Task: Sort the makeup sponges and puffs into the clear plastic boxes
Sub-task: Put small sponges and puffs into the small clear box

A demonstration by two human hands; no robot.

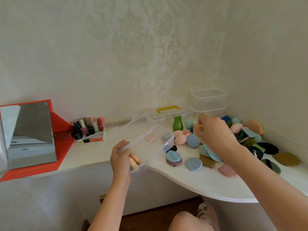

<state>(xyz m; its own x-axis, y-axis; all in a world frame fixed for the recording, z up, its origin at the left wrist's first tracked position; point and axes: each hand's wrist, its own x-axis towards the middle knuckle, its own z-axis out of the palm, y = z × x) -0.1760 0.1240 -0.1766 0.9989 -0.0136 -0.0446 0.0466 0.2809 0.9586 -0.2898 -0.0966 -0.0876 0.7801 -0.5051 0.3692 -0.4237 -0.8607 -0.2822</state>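
the left hand [120, 160] grips the near end of an open clear box [150, 139], fingers curled over its rim, and holds it tilted over the front edge of the white counter [191, 180] with its lid hanging back. a few sponges lie inside it, a peach one sliding toward the held end. the right hand [215, 132] hovers over the pile of sponges and puffs [241, 135] that fills the counter's right back corner. its fingers are curled away from view, so i cannot tell whether they hold anything. these pieces look light, soft and springy. the egg-shaped pink sponges [180, 139] would roll and want a light pinch round the middle, while flat ones like the blue round puff [193, 164] near the front edge are best lifted by the rim. the thin box probably flexes, so tilting it further could spill what is in it. two stacked clear boxes [208, 99] sit in the back right corner behind the pile, with a yellow-handled case [168, 109] along the back edge. a green holder [177, 124] stands just beside the pile and could be knocked over. nail polish bottles [88, 127] and a red-framed mirror [31, 134] stand well apart at the left.
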